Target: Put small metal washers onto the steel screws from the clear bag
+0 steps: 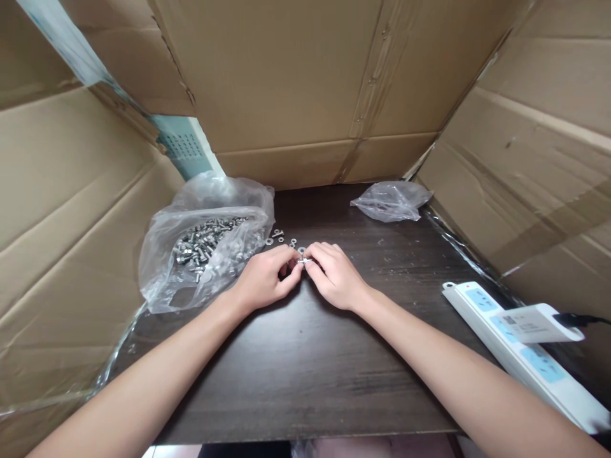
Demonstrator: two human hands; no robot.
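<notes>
Over the middle of the dark table (305, 369), my left hand (268, 275) and my right hand (336, 275) meet fingertip to fingertip. Between them is a small metal bolt (304, 261), pinched by the thumb and fingers of both hands. Whether a nut or washer sits on it is too small to tell. Just beyond the fingers lie several loose washers (293, 242) and another bolt (277, 233). Left of my left hand, an open clear plastic bag (160, 254) holds a heap of bolts (203, 245).
A second clear plastic bag (394, 200) lies at the back right. A white power strip (506, 343) with a plugged-in white adapter (539, 322) runs along the right side. Cardboard walls (296, 83) enclose the table at the back and both sides.
</notes>
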